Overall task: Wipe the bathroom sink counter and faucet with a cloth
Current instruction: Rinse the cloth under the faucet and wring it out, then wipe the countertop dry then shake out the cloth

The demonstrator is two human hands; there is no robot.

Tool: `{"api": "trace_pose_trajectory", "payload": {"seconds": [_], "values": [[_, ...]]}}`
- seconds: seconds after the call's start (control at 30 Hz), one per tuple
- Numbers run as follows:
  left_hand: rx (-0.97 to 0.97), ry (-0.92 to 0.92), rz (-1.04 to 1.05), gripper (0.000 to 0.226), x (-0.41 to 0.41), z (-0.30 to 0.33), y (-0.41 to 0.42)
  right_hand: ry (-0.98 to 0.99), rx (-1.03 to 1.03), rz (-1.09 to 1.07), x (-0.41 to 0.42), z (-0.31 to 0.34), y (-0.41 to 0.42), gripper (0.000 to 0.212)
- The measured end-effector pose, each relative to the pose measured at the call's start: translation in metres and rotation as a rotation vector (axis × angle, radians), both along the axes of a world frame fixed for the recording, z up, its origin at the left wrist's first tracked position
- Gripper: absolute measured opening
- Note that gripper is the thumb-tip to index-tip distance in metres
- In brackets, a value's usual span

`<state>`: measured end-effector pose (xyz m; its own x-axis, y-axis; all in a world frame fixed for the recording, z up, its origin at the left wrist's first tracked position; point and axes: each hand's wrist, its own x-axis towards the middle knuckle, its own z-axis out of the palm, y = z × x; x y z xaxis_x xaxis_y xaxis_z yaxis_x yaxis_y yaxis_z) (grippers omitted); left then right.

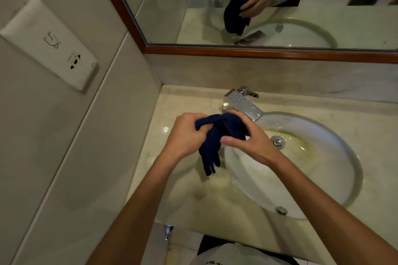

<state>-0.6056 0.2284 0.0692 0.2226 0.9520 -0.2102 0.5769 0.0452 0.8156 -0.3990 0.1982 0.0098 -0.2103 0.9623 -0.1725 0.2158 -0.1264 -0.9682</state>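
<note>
Cloth (pixel 217 135) — bunched between both hands' fingers (pixel 231 141)

Shaver symbol on wall socket plate (pixel 49 45); lettering illegible.

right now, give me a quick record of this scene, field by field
cloth: dark blue cloth, bunched, held above the counter at the sink's left rim
left hand: left hand grips the cloth
right hand: right hand holds the cloth's other side
faucet: chrome faucet, water drops on it, untouched
sink: round sink, yellowish stain near the drain
counter: pale marble counter
</note>
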Motion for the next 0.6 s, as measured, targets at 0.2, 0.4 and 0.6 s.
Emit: {"api": "trace_pose_trajectory", "payload": {"seconds": [0.2,0.4,0.6], "values": [[-0.076,0.048,-0.261,0.017,-0.051,0.008,0.019,-0.259,0.157,0.047,0.015,0.004,0.021,0.028],[-0.141,0.136,-0.242,0.018,-0.084,-0.034,0.032,-0.242,-0.128,0.158,-0.012,-0.01,0.031,0.022],[-0.104,0.227,-0.117,0.031,-0.112,-0.06,0.138,-0.231,-0.323,0.114,-0.064,-0.014,0.131,0.041]]}}
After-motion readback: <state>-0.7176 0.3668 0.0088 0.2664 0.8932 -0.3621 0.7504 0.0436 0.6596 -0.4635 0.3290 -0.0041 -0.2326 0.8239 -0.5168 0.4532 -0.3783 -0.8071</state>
